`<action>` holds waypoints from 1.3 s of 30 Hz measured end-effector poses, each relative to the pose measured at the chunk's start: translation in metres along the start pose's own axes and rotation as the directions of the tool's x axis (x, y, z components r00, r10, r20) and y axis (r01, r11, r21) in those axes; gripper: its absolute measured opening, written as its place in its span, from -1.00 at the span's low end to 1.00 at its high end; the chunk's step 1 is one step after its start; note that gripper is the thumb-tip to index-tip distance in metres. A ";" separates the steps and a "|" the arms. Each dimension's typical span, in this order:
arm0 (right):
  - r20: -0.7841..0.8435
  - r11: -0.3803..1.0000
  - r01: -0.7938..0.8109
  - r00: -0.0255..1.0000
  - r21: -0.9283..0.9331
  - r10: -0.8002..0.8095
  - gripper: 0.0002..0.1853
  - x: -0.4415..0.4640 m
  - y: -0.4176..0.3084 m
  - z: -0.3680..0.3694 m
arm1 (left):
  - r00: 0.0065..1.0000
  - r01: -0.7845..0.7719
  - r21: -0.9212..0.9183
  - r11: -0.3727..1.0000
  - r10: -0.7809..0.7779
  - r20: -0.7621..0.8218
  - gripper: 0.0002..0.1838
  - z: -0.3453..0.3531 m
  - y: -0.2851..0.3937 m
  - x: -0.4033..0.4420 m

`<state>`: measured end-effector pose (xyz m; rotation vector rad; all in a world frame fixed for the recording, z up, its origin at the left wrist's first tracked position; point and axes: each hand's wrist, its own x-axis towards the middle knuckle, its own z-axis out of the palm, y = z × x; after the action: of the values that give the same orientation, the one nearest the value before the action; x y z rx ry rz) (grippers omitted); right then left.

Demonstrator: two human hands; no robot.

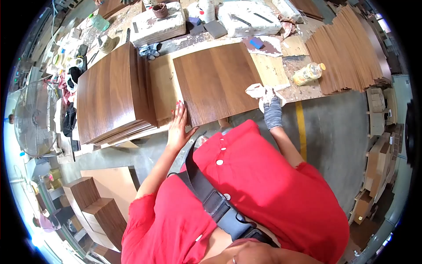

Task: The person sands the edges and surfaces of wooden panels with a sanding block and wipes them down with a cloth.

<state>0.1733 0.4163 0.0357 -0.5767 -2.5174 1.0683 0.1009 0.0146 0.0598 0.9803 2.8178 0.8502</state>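
Note:
A brown wood-grain panel (217, 79) lies flat on the workbench, its near edge reaching the bench's front. My bare left hand (179, 122) rests at the panel's near left corner with its fingers stretched out. On my right hand (271, 108) is a grey knitted glove, and its fingers are closed on a white cloth (256, 91) at the panel's right edge. To the left of the panel stands a stack of similar brown panels (107, 90). A bottle with a yellow cap (308, 74) lies on the bench to the right of my right hand.
More thin brown panels (347, 53) are piled at the right. White paint-stained blocks (158, 26) and a blue sponge (256, 43) sit behind the panel. A fan (35, 119) stands at the far left. Stacked boards (94, 207) are on the floor at lower left.

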 end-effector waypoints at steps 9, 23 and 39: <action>0.193 0.976 -0.216 0.958 0.000 0.212 -0.46 0.014 -0.004 -0.025 | 0.942 -0.311 0.029 0.950 0.305 0.139 -0.04 0.000 -0.028 0.018; 0.165 0.853 -0.165 0.982 0.495 0.094 -0.70 0.129 -0.002 -0.070 | 0.924 -0.336 -0.437 0.834 0.201 -0.326 -0.63 -0.105 0.031 0.084; 0.095 0.217 -0.169 0.945 0.961 0.314 -0.53 0.261 -0.105 -0.015 | 0.874 -0.073 -0.724 0.685 -0.306 -0.378 -0.81 -0.113 0.010 0.181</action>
<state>-0.0683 0.4864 0.1632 -0.5812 -1.1428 2.2985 -0.0622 0.0725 0.1853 0.4770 2.3625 2.2008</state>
